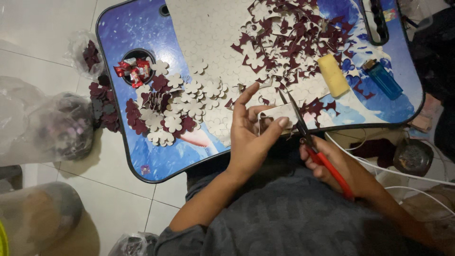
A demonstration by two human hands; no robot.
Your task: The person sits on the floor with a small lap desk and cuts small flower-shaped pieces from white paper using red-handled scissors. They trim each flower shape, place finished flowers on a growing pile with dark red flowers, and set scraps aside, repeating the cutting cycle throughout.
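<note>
My left hand pinches a small strip of white sheet between thumb and fingers, over the near edge of a blue lap table. My right hand grips red-handled scissors, whose dark blades point up into the strip. A pile of cut flower shapes, white and maroon, lies on the table just left of my left hand. A large white sheet printed with flower outlines lies beyond, with maroon offcuts heaped on it.
A yellow block and a blue lighter lie at the table's right. A round cup hole holds red wrapped sweets. Plastic bags of cut pieces sit on the tiled floor at left. White cables and a round tin lie at right.
</note>
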